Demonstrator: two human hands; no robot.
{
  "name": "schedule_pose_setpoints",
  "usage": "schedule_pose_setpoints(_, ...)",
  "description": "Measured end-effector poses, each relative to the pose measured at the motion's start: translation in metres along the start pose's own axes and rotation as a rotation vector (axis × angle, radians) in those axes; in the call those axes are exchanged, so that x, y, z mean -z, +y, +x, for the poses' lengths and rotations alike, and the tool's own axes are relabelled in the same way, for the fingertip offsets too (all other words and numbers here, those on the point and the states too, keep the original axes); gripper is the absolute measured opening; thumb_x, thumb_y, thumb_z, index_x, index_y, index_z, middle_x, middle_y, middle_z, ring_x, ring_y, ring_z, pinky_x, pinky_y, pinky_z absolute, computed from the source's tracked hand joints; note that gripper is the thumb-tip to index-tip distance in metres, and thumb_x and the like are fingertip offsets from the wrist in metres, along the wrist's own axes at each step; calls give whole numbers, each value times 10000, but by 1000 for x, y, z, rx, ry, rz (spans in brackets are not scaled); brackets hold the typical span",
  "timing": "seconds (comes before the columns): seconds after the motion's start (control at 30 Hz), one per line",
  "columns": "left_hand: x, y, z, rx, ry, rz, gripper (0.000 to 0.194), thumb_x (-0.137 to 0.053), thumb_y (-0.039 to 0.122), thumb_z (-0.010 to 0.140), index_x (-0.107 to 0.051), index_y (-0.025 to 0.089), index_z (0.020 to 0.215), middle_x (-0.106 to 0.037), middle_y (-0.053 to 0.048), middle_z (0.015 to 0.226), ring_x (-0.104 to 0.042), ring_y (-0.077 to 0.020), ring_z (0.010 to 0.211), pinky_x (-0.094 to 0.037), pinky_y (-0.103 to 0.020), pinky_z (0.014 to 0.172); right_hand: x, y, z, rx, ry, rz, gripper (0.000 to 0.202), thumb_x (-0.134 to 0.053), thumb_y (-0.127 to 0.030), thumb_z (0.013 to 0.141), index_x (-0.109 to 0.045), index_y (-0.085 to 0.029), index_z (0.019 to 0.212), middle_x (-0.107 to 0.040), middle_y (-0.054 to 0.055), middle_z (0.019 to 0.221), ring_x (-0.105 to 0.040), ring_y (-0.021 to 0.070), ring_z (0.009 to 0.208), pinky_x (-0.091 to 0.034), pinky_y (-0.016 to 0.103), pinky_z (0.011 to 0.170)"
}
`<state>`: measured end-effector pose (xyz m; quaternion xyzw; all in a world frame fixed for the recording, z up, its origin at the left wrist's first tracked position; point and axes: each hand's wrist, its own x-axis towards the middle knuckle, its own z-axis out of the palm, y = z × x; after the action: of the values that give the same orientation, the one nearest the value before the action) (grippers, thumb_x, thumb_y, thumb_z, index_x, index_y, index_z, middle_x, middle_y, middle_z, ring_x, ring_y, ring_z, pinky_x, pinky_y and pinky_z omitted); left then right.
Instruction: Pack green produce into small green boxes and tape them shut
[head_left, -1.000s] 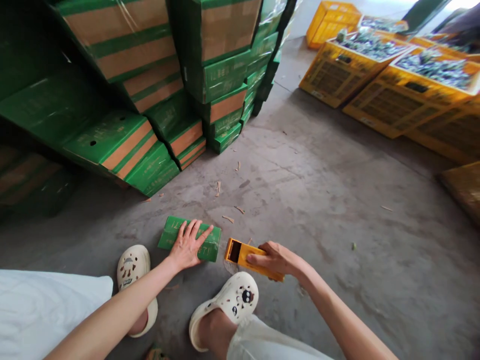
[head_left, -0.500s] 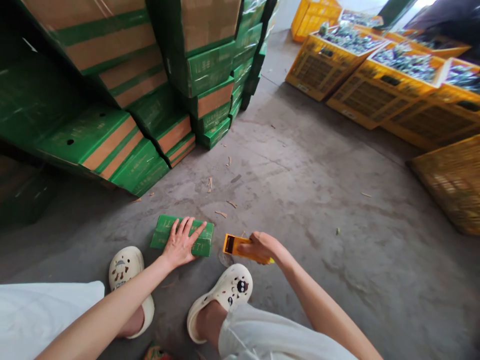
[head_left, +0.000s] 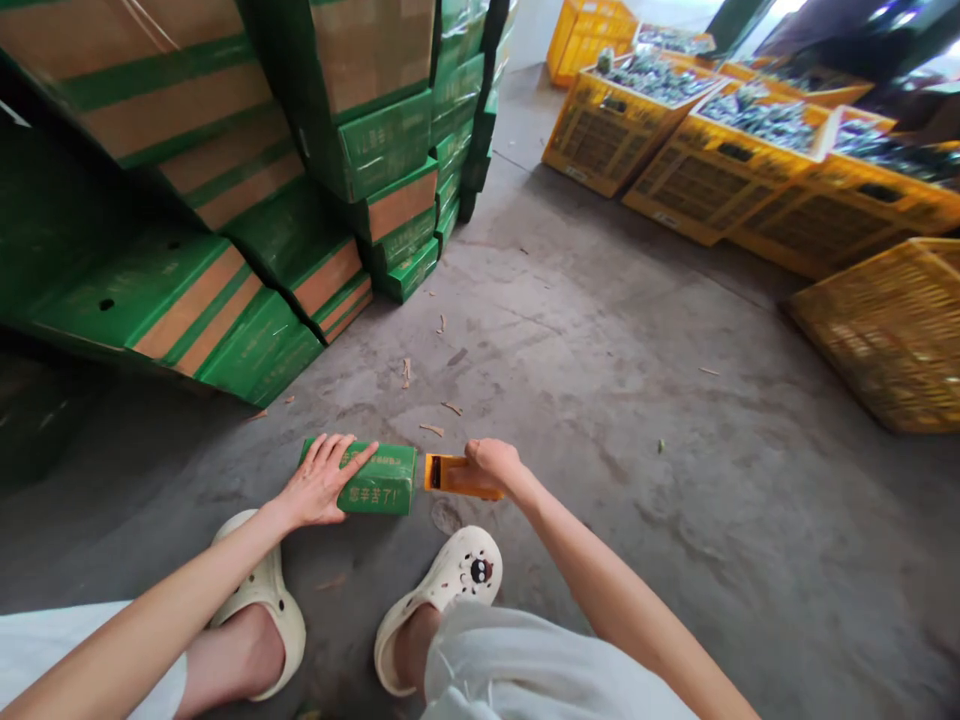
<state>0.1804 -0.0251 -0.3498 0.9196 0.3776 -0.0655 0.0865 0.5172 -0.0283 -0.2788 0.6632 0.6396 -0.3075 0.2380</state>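
Note:
A small green box [head_left: 382, 482] with printed characters lies on the concrete floor in front of my feet. My left hand [head_left: 324, 482] rests on its left part, fingers spread over the top. Just right of the box, my right hand [head_left: 491, 466] is wrapped round an orange tool [head_left: 454, 474] with a dark slot near its left end. That end points at the box's right end, a narrow gap apart.
Stacked green and brown cartons [head_left: 225, 330] rise at the left. Filled yellow crates [head_left: 675, 195] line the upper right, with another yellow crate [head_left: 892, 335] at the right edge. Cardboard scraps [head_left: 432, 430] lie beyond the box. Part of a person shows at the top right.
My left hand has slid toward the box's left end, uncovering more print. The orange tool in my right hand has moved left, nearer the box. The whole view has shifted slightly.

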Motion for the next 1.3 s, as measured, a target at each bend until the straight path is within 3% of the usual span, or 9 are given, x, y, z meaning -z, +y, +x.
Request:
schedule_pose_setpoints(0.13,-2,15,4,125,23,-41,1145,-854,361,637,-357,325,1667,-463,-180,1536,-416,-411,1423,-247,-546,1222,0,-7,-1,17,46,6,399,-649,-490,969,-803,-182,1169,-800,208,1156,-758,332,1141,-577,338,886)
schedule_pose_setpoints(0.3,-6,75,33,641,70,-155,1141,-841,482,713,-287,286,1692,-416,-235,1547,-428,-448,1395,-316,-598,1128,19,14,-3,-130,169,111,537,-541,-625,1000,-796,-157,1065,-803,204,1030,-773,297,984,-524,285,729)
schedule_pose_setpoints(0.37,-4,90,47,717,40,-278,1207,-863,501,703,-226,284,1705,-373,-247,1601,-418,-469,1413,-338,-611,1105,32,28,-8,-100,206,272,631,-533,-742,956,-769,-157,941,-778,145,871,-739,248,822,-455,257,626)
schedule_pose_setpoints(0.5,4,79,59,738,136,-678,1015,-810,529,788,-355,278,1660,-336,-221,1674,-399,-465,1471,-386,-591,1112,40,34,-26,231,50,746,699,-550,-862,860,-658,-172,833,-626,17,676,-541,141,589,-330,239,511)
schedule_pose_setpoints(0.6,16,54,51,803,320,-1189,726,-683,623,896,-589,212,1487,-563,-200,1502,-557,-367,1358,-498,-467,1043,34,23,-41,349,-90,883,683,-608,-865,813,-602,-183,788,-527,-22,634,-422,106,553,-273,238,483)
schedule_pose_setpoints(0.73,28,47,39,841,-5,-2063,651,-690,720,879,-726,155,1202,-738,-155,1168,-728,-232,950,-591,-332,782,38,12,-51,337,-140,802,692,-642,-873,776,-574,-186,729,-501,-18,626,-403,105,558,-250,247,482)
schedule_pose_setpoints(0.83,26,55,36,773,-203,-2362,496,-802,591,859,-741,156,1091,-765,-95,1009,-720,-171,794,-577,-280,688,51,5,-54,341,-182,712,702,-631,-884,773,-576,-187,707,-499,-14,618,-403,107,555,-242,251,482)
schedule_pose_setpoints(1.13,11,41,36,713,-99,-2236,531,-989,507,614,-757,152,933,-738,-16,788,-643,-130,653,-490,-249,640,35,-31,-47,302,-189,671,727,-570,-905,791,-584,-180,747,-508,-10,640,-434,109,575,-281,237,487)
schedule_pose_setpoints(1.3,10,44,35,768,-100,-2286,384,-919,387,664,-741,158,915,-700,10,748,-625,-134,657,-477,-253,631,25,-28,-44,316,-184,672,715,-594,-890,794,-583,-176,758,-501,-14,639,-437,109,577,-281,236,486)
